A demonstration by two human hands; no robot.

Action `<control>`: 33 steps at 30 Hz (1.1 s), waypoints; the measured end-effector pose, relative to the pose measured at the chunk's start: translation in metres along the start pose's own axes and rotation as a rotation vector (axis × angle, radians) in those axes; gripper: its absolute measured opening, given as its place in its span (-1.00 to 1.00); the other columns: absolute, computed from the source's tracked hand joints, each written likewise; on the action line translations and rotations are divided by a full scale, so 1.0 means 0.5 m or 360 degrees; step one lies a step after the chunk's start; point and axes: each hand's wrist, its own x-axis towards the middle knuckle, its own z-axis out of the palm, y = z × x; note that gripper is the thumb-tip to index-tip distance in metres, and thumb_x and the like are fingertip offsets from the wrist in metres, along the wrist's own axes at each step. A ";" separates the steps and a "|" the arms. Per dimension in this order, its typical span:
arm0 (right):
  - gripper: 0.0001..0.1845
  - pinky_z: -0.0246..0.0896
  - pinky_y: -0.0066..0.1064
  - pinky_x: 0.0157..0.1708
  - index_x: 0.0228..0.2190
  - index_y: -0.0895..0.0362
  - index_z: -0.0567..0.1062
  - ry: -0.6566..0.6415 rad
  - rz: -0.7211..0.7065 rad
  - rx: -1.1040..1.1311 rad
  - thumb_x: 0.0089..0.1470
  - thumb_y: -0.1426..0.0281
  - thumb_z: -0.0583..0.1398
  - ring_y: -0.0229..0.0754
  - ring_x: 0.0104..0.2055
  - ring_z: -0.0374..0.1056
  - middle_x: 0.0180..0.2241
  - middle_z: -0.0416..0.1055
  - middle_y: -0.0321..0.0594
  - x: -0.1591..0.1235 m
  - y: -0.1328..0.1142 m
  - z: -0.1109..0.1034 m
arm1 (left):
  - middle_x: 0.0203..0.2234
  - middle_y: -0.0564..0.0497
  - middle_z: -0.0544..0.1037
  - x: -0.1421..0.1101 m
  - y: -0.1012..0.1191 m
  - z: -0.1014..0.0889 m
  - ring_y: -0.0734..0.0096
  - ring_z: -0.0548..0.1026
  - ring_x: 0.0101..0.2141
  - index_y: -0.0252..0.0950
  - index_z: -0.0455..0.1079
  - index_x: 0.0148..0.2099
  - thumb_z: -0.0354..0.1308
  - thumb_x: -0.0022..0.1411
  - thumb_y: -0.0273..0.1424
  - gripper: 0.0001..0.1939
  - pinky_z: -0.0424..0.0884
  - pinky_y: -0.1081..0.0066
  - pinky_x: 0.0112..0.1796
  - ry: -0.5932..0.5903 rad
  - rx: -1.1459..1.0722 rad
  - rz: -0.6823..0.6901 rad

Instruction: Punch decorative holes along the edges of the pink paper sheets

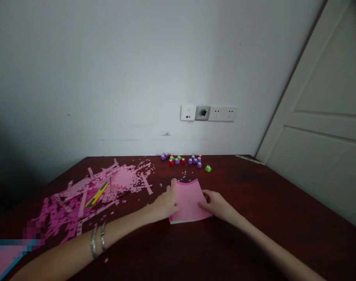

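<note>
A stack of pink paper sheets point(188, 199) lies on the dark red table point(254, 218), its top sheet curling up at the far edge. My left hand point(165, 203) rests along the stack's left edge, fingers stretched out against the paper. My right hand point(217, 205) lies at the stack's right edge, with its fingertips on the top sheet. Two silver bangles point(97, 241) sit on my left wrist.
A heap of pink paper scraps point(86, 195) with a yellow utility knife point(96, 195) covers the table's left part. Several small coloured craft punches point(185, 160) stand by the wall, a green one point(208, 168) apart. Wall sockets point(208, 113) and a door point(324, 117) are behind.
</note>
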 end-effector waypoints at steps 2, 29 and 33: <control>-0.70 0.18 -0.36 -0.50 -0.30 0.15 0.49 0.0168 -0.0035 -0.0287 -0.14 0.28 0.21 -0.14 -0.52 0.34 -0.55 0.43 -0.20 0.026 0.016 -0.035 | -0.05 -0.34 0.27 -0.003 0.006 -0.001 0.04 0.44 -0.23 -0.40 -0.20 0.25 -0.01 -0.01 -0.42 -0.21 0.34 0.23 -0.30 -0.0021 0.0364 -0.0095; -0.76 0.13 -0.24 -0.08 -0.31 0.12 0.54 0.0297 -0.0523 -0.0884 -0.04 0.28 0.21 -0.01 -0.09 0.17 -0.22 0.26 -0.06 0.308 0.065 -0.026 | -0.16 -0.26 0.41 0.016 0.005 -0.035 -0.03 0.45 -0.23 -0.32 0.10 0.09 -0.07 0.07 -0.25 -0.47 0.34 0.10 -0.29 -0.0274 0.0654 -0.0013; -0.76 0.12 -0.19 -0.09 -0.32 0.13 0.54 0.0296 -0.0481 -0.1013 -0.05 0.28 0.21 0.03 -0.09 0.14 -0.25 0.25 -0.05 0.354 0.048 -0.008 | -0.18 -0.24 0.41 0.012 0.003 -0.032 -0.02 0.45 -0.25 -0.31 0.12 0.08 -0.06 0.07 -0.25 -0.49 0.34 0.12 -0.30 -0.0235 0.0654 0.0001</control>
